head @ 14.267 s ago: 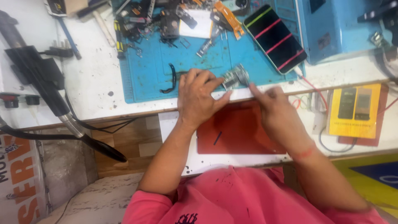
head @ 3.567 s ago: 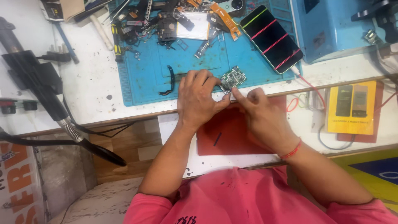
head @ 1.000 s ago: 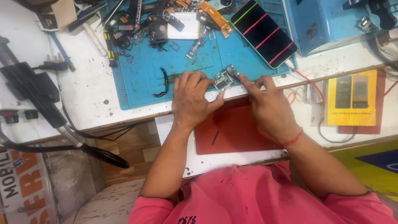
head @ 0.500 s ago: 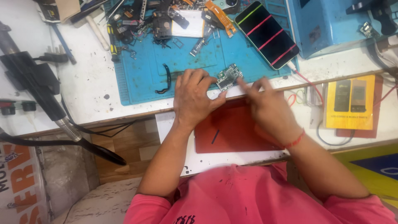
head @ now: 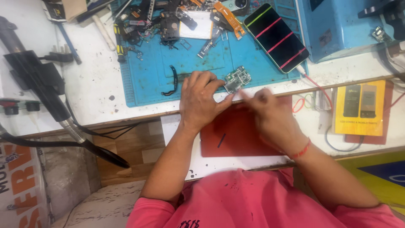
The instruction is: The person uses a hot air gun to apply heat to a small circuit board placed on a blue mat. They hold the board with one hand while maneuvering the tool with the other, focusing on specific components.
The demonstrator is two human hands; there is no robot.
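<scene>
A small green circuit board lies at the near edge of the blue work mat. My left hand rests on the mat's edge and pinches the board's near left corner with fingers and thumb. My right hand is blurred, just right of and below the board, over the red pad; its fingers are bunched together and I cannot tell whether they hold anything. It does not touch the board.
A phone with red and green screen lines lies at the mat's right. Loose phone parts, flex cables and screwdrivers crowd the mat's far side. A blue machine stands at right, a yellow box beside it, a black hot-air handle at left.
My right hand has drawn back from the board, down and to the right, and is now blurred with motion. My left hand still holds the board in the same place.
</scene>
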